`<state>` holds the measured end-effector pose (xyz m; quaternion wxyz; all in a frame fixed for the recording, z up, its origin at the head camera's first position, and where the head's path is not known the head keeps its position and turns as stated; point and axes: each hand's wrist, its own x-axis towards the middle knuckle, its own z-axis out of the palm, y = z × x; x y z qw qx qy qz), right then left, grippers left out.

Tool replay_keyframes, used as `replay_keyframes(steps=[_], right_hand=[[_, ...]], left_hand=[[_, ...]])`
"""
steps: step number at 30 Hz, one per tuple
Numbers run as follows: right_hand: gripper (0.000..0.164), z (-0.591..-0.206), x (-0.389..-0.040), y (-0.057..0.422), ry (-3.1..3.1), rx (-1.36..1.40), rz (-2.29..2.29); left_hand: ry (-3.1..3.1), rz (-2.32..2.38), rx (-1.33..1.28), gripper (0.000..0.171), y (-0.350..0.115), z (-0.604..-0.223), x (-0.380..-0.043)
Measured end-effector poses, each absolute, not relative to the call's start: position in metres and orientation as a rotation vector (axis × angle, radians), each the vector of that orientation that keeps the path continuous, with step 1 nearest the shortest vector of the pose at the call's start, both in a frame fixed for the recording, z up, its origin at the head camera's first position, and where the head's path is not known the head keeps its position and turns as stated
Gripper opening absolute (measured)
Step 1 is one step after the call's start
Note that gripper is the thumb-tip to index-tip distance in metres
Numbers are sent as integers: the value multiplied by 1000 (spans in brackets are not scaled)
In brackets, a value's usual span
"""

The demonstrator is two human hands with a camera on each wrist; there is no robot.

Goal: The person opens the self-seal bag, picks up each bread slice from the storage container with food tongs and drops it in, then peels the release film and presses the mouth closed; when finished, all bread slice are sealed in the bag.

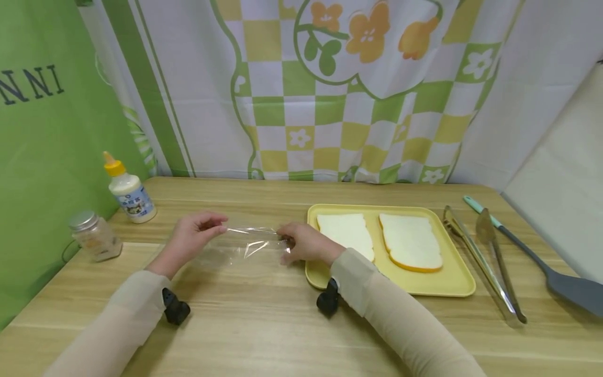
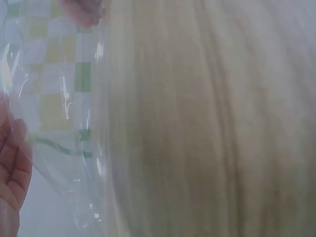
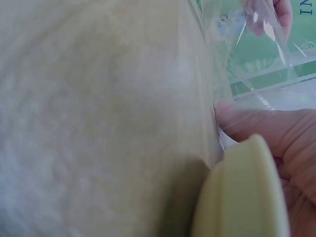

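A thin, crinkled sheet of clear plastic film [image 1: 249,248] stretches between both hands, low over the wooden table. At its left end my left hand [image 1: 190,235] pinches the upper edge between thumb and fingers. My right hand [image 1: 308,243] grips the opposite end, beside the left rim of a yellow tray [image 1: 424,285]. In the right wrist view the right thumb [image 3: 266,123] lies against the film, just above the tray's edge. Two slices of white bread, a left one [image 1: 348,233] and a right one [image 1: 412,241], lie flat in the tray; the right forearm partly covers the left slice.
At the left stand a squeeze bottle [image 1: 134,199] with a yellow cap and a small glass jar [image 1: 96,238] with a metal lid. Right of the tray lie metal tongs [image 1: 487,267] and a grey spatula [image 1: 560,285]. A checked curtain [image 1: 297,120] hangs behind the table.
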<state>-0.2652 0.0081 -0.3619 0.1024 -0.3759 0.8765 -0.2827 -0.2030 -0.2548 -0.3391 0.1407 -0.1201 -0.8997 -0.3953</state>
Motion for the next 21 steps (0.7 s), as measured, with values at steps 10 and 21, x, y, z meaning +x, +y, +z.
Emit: replay_keyframes(steps=[10,21], right_hand=[[63,-352,-254,13,2551,-906,-998],[61,-323,-242,93,2578,-874,-1191]], left_hand=[[-2717,-1108,-509,16,-245,-345,-200],[-2764,-1052,-563,13,-243,-343,-198]])
